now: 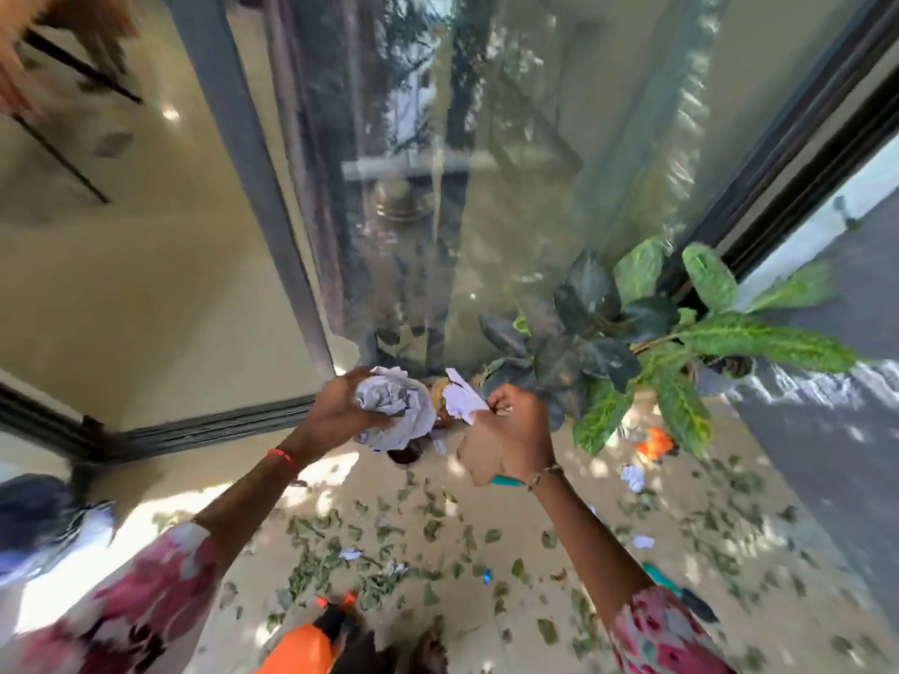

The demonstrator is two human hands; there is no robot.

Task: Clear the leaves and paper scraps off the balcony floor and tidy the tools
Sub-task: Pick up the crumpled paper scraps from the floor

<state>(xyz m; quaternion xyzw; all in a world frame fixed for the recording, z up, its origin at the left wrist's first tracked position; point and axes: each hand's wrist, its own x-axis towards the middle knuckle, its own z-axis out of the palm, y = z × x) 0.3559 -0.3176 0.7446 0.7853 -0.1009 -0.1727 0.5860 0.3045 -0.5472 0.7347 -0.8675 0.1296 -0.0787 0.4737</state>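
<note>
Left hand [335,408] grips paper [396,406]; right hand [511,430] pinches scrap [459,398].

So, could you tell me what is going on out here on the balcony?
A person is collecting litter by hand. Their left hand grips a crumpled wad of paper, and their right hand holds a smaller paper scrap. Many green leaves and a few more paper bits lie scattered on the floor beside a potted plant, so most of the clearing is not yet done.

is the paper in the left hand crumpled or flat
Crumpled: the paper gripped by the left hand is a bunched, creased wad.
</note>
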